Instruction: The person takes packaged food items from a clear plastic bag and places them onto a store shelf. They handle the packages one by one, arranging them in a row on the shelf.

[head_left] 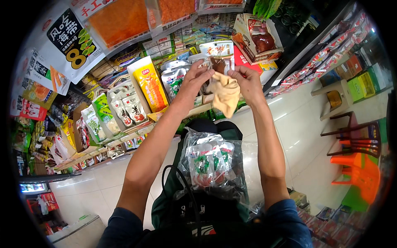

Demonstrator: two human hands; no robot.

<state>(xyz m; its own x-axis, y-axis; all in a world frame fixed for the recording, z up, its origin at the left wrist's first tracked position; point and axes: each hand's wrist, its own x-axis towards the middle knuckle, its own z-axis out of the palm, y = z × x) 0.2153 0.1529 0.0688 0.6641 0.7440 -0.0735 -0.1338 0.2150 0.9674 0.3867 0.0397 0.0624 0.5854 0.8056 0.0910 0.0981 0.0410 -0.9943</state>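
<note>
A crumpled beige cloth (225, 94) hangs between my hands in front of the snack shelf. My left hand (194, 80) is closed, pinching its upper left edge between thumb and fingers. My right hand (249, 84) is closed too, with thumb and forefinger at its upper right side. Just behind them stands a white packet with a brown picture (217, 48); whether my fingertips touch it I cannot tell. On my lap rests a clear plastic bag (242, 177) with several silver, green and red snack packets (209, 161) in it.
The shelf holds an open box of yellow-orange packets (151, 87), boxed white packets (128, 105) and a carton with a window (258, 37). Large pouches (118, 22) hang above. A brown chair (355, 136) and an orange stool (359, 173) stand right. A black cable (184, 177) crosses my lap.
</note>
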